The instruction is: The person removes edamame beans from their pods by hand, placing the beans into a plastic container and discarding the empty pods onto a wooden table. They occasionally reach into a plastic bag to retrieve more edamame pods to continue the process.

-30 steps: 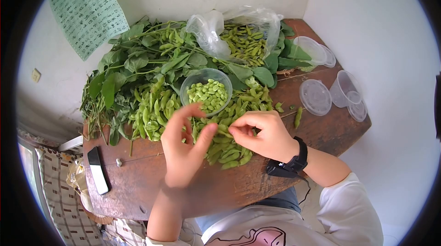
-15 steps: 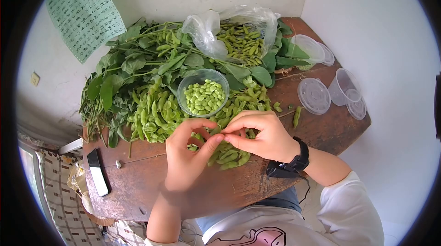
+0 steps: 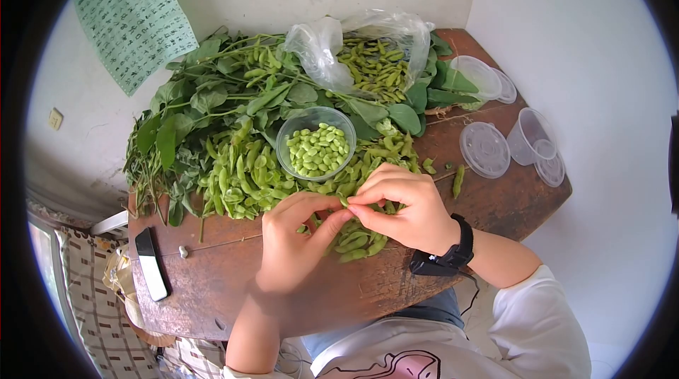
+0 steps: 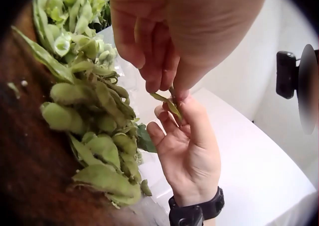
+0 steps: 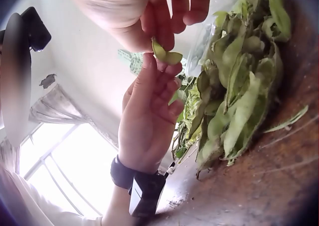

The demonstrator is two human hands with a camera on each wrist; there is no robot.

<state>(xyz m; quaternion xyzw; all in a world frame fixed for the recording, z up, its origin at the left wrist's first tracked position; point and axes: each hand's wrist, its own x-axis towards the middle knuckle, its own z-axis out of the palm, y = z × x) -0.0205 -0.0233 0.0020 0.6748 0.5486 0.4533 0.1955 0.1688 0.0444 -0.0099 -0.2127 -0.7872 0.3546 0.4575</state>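
Observation:
A small green bean pod (image 3: 344, 201) is pinched between the fingertips of both hands, over the pile of pods. My left hand (image 3: 296, 241) holds it from one side by thumb and fingers, and my right hand (image 3: 407, 209) from the other. In the right wrist view the pod (image 5: 166, 56) looks curved, its far end bent outward. Just beyond the hands stands a clear plastic bowl (image 3: 285, 124) with shelled green beans (image 3: 317, 149) in it. Pods (image 3: 357, 243) lie heaped beneath and around the fingers.
Leafy bean stalks (image 3: 205, 92) cover the back left, beside a clear bag (image 3: 316, 50) of more pods. Plastic lids (image 3: 485, 149) and a tipped cup (image 3: 527, 137) sit at the right. A phone (image 3: 152, 266) lies left; a single pod (image 3: 458, 181) lies apart.
My left hand was apart with spread fingers near the bowl; it has come right and down to meet the right hand. Both sets of fingertips are now together on the pod.

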